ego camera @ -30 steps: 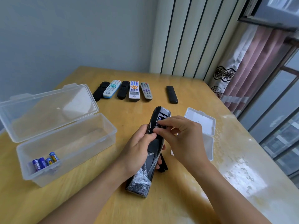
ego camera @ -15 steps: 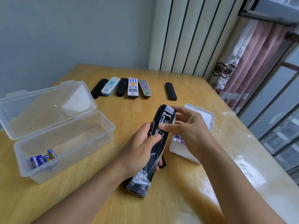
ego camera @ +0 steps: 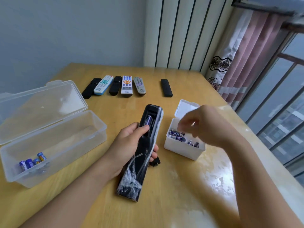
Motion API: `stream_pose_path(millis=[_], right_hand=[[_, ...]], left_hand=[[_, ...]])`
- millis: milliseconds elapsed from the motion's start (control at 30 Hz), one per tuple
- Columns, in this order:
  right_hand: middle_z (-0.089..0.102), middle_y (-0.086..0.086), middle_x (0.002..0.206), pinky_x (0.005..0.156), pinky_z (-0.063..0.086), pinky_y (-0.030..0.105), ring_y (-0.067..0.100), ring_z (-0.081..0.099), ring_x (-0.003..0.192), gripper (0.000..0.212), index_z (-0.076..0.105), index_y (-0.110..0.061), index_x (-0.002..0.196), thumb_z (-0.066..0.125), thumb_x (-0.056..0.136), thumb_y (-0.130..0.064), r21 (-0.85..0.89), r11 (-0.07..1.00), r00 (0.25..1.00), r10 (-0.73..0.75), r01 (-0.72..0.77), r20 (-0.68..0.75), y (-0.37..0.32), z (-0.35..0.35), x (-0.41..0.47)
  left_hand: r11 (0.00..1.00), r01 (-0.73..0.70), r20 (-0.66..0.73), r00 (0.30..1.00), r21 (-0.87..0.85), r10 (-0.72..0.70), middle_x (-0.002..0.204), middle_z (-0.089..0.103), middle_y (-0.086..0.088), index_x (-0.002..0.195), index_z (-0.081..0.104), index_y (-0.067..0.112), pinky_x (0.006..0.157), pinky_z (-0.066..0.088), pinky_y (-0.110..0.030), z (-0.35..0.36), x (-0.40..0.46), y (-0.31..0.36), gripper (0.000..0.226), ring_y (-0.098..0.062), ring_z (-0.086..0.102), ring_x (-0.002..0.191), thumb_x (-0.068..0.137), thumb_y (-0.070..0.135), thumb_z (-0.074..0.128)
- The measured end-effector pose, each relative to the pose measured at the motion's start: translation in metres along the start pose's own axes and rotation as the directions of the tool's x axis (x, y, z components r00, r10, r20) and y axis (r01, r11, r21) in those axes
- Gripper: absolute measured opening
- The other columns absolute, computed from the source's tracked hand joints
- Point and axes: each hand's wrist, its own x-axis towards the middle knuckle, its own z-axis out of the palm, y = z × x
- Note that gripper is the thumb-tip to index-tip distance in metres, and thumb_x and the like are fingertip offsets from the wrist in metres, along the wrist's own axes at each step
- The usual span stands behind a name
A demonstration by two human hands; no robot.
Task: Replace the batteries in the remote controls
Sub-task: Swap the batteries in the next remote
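Home room: wooden table (ego camera: 181, 203), floral curtain (ego camera: 233, 60), barred window (ego camera: 283, 89).

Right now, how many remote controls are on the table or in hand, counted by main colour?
Black remotes: 4 (the held remote, and)
White remotes: 2 ()
Grey remote: 1
Total: 7

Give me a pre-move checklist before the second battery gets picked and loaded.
1. Remote held steady in left hand: ok.
2. Compartment open, cover off: ok.
3. First battery seated in its slot: ok; polarity: cannot tell.
4. Second slot free: ok.
5. Small white box open, batteries inside: ok.
6. Right hand over the box, fingers empty: cannot tell, blurred.
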Motion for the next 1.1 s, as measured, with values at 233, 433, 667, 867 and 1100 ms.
stream_pose_path(millis=[233,433,667,867,1100], right_hand=[[0.074,-0.006,0.094,0.08,0.057,0.034,0.015,0.065,0.089,0.02,0.079,-0.025,0.098,0.068,0.089,-0.012,-0.256,0.967,0.981,0.06,-0.011,0.183,-0.005,0.027,0.008],[0.074,-0.003,0.095,0.079,0.055,0.03,0.016,0.065,0.089,0.02,0.08,-0.022,0.098,0.066,0.09,-0.01,-0.341,0.939,0.978,0.025,0.049,0.209,-0.01,0.03,0.01],[0.069,-0.003,0.07,0.053,0.048,0.016,0.006,0.063,0.054,0.014,0.075,-0.016,0.094,0.07,0.091,-0.004,0.274,0.933,0.96,-0.174,0.232,-0.219,-0.016,0.006,-0.004],[0.074,-0.001,0.08,0.064,0.057,0.024,0.012,0.069,0.071,0.009,0.072,-0.012,0.095,0.071,0.09,-0.005,0.768,0.623,0.986,-0.038,0.149,-0.161,-0.037,0.043,0.0],[0.071,-0.013,0.067,0.056,0.045,0.011,0.0,0.062,0.057,0.014,0.073,-0.023,0.081,0.078,0.086,-0.011,0.441,0.881,0.946,-0.021,0.171,-0.324,-0.043,0.065,0.003]], left_hand=[[0.997,-0.006,-0.026,1.0,0.071,0.008,0.074,0.07,-0.027,0.1,0.064,0.01,0.051,0.056,-0.035,-0.002,0.003,-0.007,0.024,-0.033,0.066,0.057,0.103,0.032,0.055],[0.995,-0.02,-0.037,0.999,0.094,0.023,0.076,0.071,-0.029,0.101,0.064,0.01,0.051,0.057,-0.036,-0.002,0.004,-0.009,0.021,-0.034,0.066,0.058,0.104,0.029,0.055],[0.994,-0.009,-0.046,0.999,0.105,0.014,0.074,0.071,-0.026,0.096,0.065,0.015,0.052,0.057,-0.036,-0.003,0.006,-0.01,0.02,-0.034,0.067,0.057,0.104,0.029,0.054],[0.995,-0.006,-0.042,0.999,0.095,0.01,0.075,0.07,-0.026,0.107,0.064,0.011,0.053,0.059,-0.037,0.0,0.005,-0.009,0.019,-0.035,0.069,0.06,0.105,0.023,0.049],[0.992,-0.053,-0.017,0.998,0.117,0.055,0.071,0.069,-0.02,0.108,0.057,0.002,0.051,0.057,-0.037,0.001,0.001,-0.007,0.017,-0.033,0.067,0.057,0.104,0.01,0.043]])
